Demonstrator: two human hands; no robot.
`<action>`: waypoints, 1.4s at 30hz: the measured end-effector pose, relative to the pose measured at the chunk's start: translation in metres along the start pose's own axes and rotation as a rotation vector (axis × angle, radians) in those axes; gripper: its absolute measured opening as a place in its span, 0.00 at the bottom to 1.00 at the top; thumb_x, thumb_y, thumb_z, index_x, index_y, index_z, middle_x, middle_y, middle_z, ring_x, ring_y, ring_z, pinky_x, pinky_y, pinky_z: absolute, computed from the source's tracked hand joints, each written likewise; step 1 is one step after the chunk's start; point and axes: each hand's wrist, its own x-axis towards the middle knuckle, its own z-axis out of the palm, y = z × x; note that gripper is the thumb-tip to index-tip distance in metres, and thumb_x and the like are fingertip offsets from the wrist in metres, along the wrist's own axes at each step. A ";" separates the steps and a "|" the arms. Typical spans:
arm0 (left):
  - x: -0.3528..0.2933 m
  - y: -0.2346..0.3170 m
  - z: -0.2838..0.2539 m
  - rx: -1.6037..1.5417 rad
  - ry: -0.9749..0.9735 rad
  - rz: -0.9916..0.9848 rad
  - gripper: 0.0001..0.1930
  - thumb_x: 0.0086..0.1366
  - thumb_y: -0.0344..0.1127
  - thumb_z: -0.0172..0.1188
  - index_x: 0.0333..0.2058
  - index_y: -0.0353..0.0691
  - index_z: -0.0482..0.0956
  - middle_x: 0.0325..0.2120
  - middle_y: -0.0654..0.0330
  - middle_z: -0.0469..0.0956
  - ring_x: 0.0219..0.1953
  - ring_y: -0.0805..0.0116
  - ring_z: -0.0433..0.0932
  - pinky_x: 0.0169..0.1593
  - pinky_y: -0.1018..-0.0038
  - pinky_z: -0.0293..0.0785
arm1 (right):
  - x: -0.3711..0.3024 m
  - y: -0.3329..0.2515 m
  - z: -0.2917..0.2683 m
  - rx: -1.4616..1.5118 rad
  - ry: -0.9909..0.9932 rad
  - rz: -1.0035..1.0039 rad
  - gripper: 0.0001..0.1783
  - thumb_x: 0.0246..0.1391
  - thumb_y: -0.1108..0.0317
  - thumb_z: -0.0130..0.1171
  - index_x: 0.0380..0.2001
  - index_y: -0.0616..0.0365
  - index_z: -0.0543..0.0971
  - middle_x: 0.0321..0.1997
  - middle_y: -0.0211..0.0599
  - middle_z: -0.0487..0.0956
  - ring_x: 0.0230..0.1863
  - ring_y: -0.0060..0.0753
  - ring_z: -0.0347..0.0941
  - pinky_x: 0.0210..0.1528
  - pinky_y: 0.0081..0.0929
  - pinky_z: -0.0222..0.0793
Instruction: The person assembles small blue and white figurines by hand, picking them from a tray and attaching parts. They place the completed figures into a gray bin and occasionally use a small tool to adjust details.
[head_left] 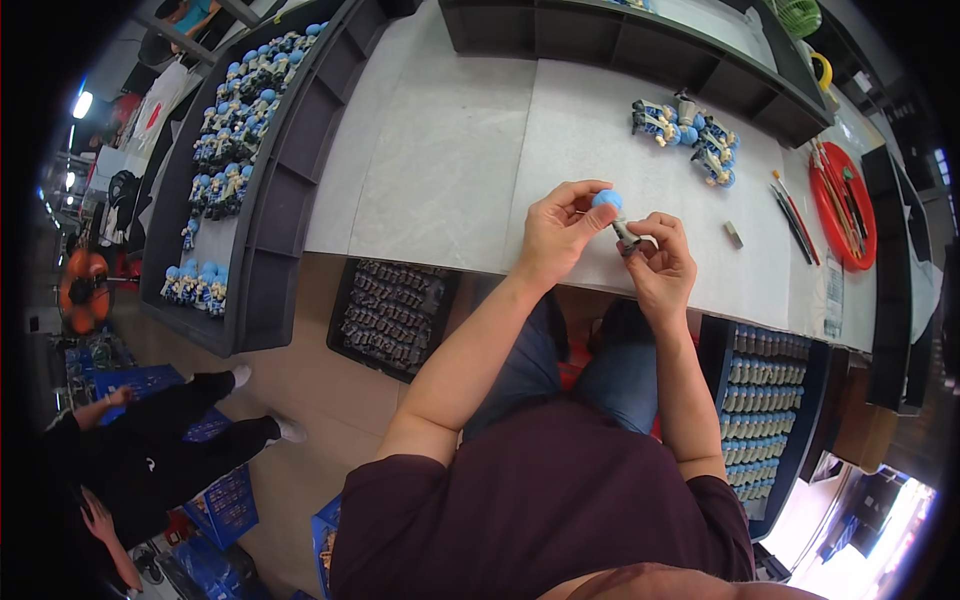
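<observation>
Over the near part of the pale table (440,160), my two hands hold one small figurine (607,201) with a round light-blue top and a grey, dark-ended lower part. My left hand (553,235) is closed on the blue end, thumb across it. The fingers of my right hand (662,268) pinch the dark lower end. Finer detail of the figurine is covered by my fingers. Beyond my right hand lie several blue-and-white figurines (715,155) in a loose group. A small grey block (733,235) rests to the right of that hand.
Black trays stand at the left (262,220) with rows of figurines, and along the far edge (620,45). Paintbrushes (793,222) lie beside a red oval dish (872,225). Filled trays sit below the table (345,345) and at right (712,350). A person (150,450) is at left.
</observation>
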 end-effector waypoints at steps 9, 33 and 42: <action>0.001 0.001 -0.009 -0.163 -0.061 0.005 0.14 0.60 0.24 0.50 0.46 0.34 0.70 0.41 0.54 0.74 0.46 0.64 0.72 0.51 0.68 0.68 | 0.004 -0.014 0.000 0.118 -0.041 0.168 0.25 0.45 0.79 0.57 0.49 0.63 0.64 0.42 0.37 0.69 0.45 0.26 0.66 0.42 0.21 0.67; -0.016 0.060 -0.025 -0.106 0.054 -0.208 0.29 0.54 0.23 0.54 0.56 0.35 0.57 0.33 0.62 0.68 0.32 0.72 0.74 0.38 0.76 0.72 | -0.004 -0.001 0.001 -0.063 -0.044 0.020 0.22 0.45 0.81 0.54 0.47 0.65 0.67 0.47 0.39 0.68 0.47 0.27 0.64 0.44 0.23 0.63; 0.013 0.275 -0.165 0.575 0.403 0.220 0.22 0.56 0.29 0.58 0.51 0.42 0.68 0.32 0.60 0.76 0.34 0.73 0.75 0.38 0.78 0.73 | -0.004 0.001 -0.001 -0.153 -0.059 0.022 0.19 0.47 0.81 0.53 0.45 0.65 0.69 0.44 0.38 0.69 0.45 0.26 0.65 0.43 0.22 0.63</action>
